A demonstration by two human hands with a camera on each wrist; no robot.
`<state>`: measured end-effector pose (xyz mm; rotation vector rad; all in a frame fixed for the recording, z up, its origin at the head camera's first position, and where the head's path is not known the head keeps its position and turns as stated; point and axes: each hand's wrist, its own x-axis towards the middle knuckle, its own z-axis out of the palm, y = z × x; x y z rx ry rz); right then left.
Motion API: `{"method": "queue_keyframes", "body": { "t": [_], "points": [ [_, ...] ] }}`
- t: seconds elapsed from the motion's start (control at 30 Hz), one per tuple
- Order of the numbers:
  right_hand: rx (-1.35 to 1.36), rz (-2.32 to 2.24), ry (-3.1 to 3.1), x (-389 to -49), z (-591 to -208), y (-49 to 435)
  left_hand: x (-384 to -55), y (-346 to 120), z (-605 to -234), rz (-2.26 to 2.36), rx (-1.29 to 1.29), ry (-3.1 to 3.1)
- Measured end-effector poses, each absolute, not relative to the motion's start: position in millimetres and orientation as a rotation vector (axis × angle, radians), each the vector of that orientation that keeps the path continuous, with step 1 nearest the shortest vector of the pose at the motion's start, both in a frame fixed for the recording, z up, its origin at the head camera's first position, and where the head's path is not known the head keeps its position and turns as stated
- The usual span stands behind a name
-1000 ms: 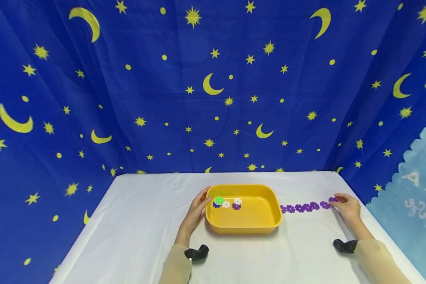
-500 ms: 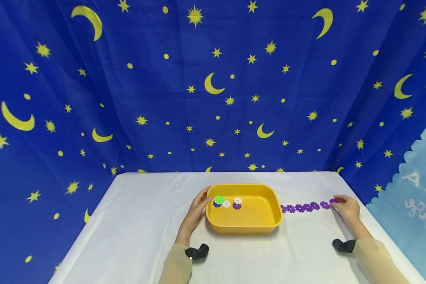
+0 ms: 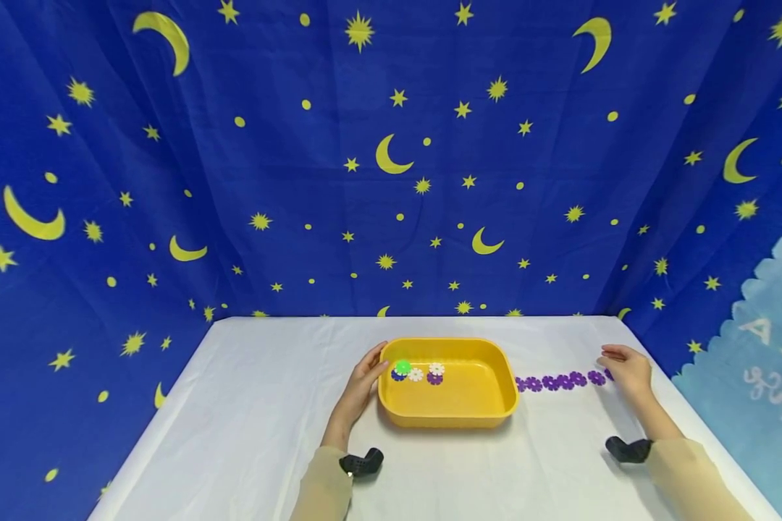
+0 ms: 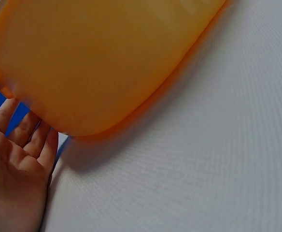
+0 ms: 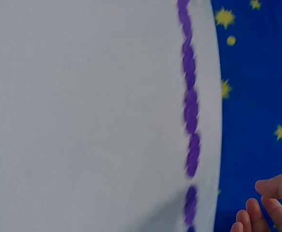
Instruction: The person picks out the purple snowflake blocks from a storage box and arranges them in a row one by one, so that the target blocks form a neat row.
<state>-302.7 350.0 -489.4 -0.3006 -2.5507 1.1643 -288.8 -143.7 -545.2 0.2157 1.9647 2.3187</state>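
Observation:
My left hand [image 3: 360,391] holds the left end of a yellow plastic tub [image 3: 448,421]. Its thumb lies at the rim and its fingers lie against the outside wall, as the left wrist view also shows. Inside the tub are a green snowflake disc [image 3: 402,367], white discs [image 3: 436,370] and purple-blue discs [image 3: 434,379]. From the tub's right side runs a row of purple snowflake discs [image 3: 565,381], seen edge-on in the right wrist view. Over the row's right end is my right hand [image 3: 631,374], fingers loosely bent with nothing between them; it partly hides the last disc.
A white cloth covers the table [image 3: 247,420]. Blue curtain [image 3: 339,195] with yellow moons and stars stands behind and at the sides. A pale blue panel with lettering [image 3: 765,347] hangs at the right. Black wrist cameras [image 3: 363,463] sit on both wrists.
My right hand has let go of the last purple disc and moved slightly up and left, fingers loosened. The left hand and tub have stayed in place.

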Motion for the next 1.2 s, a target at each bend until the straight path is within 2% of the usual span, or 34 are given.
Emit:
{"method": "queue_keyframes", "body": {
  "t": [0.43, 0.67, 1.2],
  "points": [
    [-0.061, 1.403, -2.502, -300, -459, 290, -288, -143, -545, 2.334, 0.246, 1.945],
    [0.038, 1.387, -2.578, -299, -450, 261, -287, -144, -545, 2.336, 0.256, 1.944],
    [0.244, 1.568, -2.603, -291, -446, 194, -287, -143, -543, 2.323, 0.23, 1.948]
  ]
}}
